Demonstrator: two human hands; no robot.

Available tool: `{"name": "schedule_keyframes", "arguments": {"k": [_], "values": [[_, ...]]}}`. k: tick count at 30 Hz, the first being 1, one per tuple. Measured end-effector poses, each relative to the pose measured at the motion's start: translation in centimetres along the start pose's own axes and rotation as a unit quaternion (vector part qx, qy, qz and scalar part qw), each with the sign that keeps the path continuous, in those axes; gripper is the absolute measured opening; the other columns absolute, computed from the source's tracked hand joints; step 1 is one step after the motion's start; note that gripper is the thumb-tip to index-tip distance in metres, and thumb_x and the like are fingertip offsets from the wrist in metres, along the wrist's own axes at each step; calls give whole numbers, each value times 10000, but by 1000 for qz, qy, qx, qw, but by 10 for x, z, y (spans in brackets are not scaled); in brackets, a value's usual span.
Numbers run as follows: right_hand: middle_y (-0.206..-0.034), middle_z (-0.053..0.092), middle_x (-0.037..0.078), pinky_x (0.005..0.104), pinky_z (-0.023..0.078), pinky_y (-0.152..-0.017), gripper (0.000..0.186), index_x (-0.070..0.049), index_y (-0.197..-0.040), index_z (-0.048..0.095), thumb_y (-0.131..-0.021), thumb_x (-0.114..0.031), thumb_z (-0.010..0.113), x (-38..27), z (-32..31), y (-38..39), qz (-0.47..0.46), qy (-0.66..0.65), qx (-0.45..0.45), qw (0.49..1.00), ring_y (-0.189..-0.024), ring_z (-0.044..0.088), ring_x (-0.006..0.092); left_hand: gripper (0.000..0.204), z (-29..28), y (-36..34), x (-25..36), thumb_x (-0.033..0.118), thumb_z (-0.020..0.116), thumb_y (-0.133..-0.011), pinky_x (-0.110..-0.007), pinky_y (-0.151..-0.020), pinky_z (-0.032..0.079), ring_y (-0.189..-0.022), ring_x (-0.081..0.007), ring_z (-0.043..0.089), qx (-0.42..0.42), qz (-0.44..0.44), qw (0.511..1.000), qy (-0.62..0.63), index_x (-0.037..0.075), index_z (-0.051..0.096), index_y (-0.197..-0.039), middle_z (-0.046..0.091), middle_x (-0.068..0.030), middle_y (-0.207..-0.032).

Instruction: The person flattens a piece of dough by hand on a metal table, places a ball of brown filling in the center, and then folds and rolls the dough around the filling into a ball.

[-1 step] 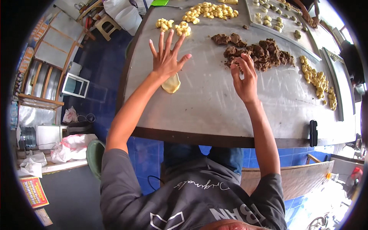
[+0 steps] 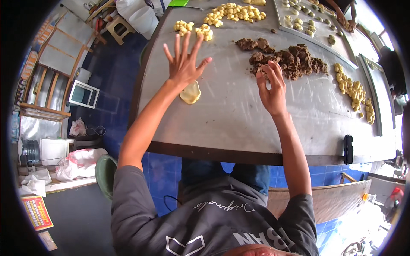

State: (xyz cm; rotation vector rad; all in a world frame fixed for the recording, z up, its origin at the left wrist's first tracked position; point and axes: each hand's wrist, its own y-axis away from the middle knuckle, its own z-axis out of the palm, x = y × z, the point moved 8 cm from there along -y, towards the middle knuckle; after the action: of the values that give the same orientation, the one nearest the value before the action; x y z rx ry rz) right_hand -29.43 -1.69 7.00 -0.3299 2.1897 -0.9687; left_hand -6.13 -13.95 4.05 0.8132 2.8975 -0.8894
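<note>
My left hand point(image 2: 184, 64) is spread wide over the steel table, just short of small yellow dough piles point(image 2: 204, 32). Below its wrist lies a flattened dough disc point(image 2: 191, 93). My right hand point(image 2: 272, 87) has its fingers curled at the near left part of a crumbly brown paste pile point(image 2: 299, 62), pinching some of it. A smaller brown lump point(image 2: 250, 44) sits behind that pile, and more yellow dough pieces point(image 2: 350, 87) lie along the right side of the table point(image 2: 213, 119).
A tray point(image 2: 314, 34) of pale round pieces is at the back right, with another person's hands point(image 2: 348, 23) beside it. A black object point(image 2: 348, 148) sits on the near right edge. A large yellow dough pile point(image 2: 235, 12) lies at the back. A green bucket point(image 2: 105, 176) stands lower left.
My left hand has shifted slightly to the left, its fingers still spread. My right hand remains at the brown paste with almost the same curl.
</note>
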Motion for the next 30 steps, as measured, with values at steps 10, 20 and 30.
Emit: {"name": "schedule_keyframes", "arguments": {"k": [10,20,30], "values": [[-1128,572,224,480,369,-1041,258,39,-1075,597,-854,-78,659,-7,2,-1,-27,-23,17,999,-1087,532,404,788,-7,26,-40,717,311,-913,-727,-1056,-57,-1459,-413,25,-15,-73,997,-16,263,179,-1544,117,-127,-1592],[-1127,573,229,479,368,-1044,256,38,-1069,599,-851,-78,664,-7,3,1,-25,-28,11,999,-1093,532,405,816,-6,32,-36,733,293,-904,-727,-1061,-46,-1456,-411,43,-20,-59,998,0,245,168,-1546,146,-154,-1578],[-1138,570,234,489,360,-1052,253,38,-1073,593,-859,-83,651,-9,5,0,-31,-32,4,999,-1094,533,409,801,-8,34,-47,732,286,-906,-720,-1066,-42,-1460,-395,46,-27,-73,997,-22,259,177,-1543,158,-134,-1580]]}}
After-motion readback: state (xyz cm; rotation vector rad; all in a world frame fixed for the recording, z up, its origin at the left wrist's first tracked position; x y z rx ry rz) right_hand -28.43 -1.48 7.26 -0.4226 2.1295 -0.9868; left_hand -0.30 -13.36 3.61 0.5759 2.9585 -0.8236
